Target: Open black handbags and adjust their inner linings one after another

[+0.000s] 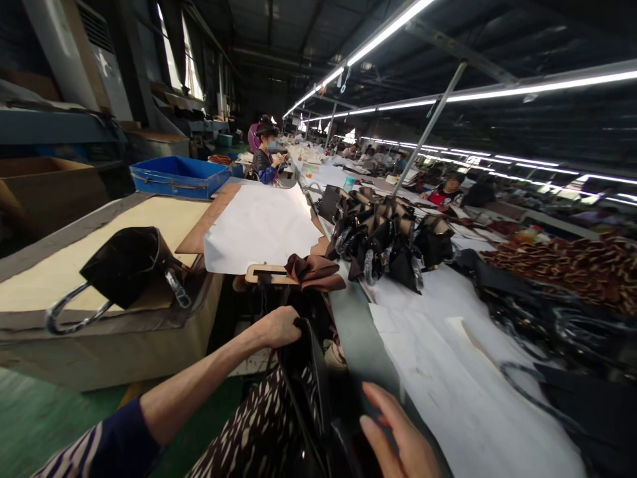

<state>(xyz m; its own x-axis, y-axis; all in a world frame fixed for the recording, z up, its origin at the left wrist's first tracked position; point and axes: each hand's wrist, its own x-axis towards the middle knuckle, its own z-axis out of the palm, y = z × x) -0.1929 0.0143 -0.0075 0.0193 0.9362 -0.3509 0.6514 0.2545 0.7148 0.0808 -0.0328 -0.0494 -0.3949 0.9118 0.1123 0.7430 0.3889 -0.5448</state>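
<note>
My left hand [279, 326] is closed on the top edge of a black bag [308, 372] that stands in my lap, against the table edge. At the bottom of the view my right hand [398, 438] has its fingers stretched out and apart; it rests beside the same bag and holds nothing. The bag's lower part is hidden by my patterned clothing [253, 431].
A heap of black handbags [383, 239] lies on the long white-covered table [448, 385]. Another black bag with wrapped handles [124, 265] sits on a cardboard stack at left. A blue crate [179, 176] stands behind it. Other people sit along the table farther back.
</note>
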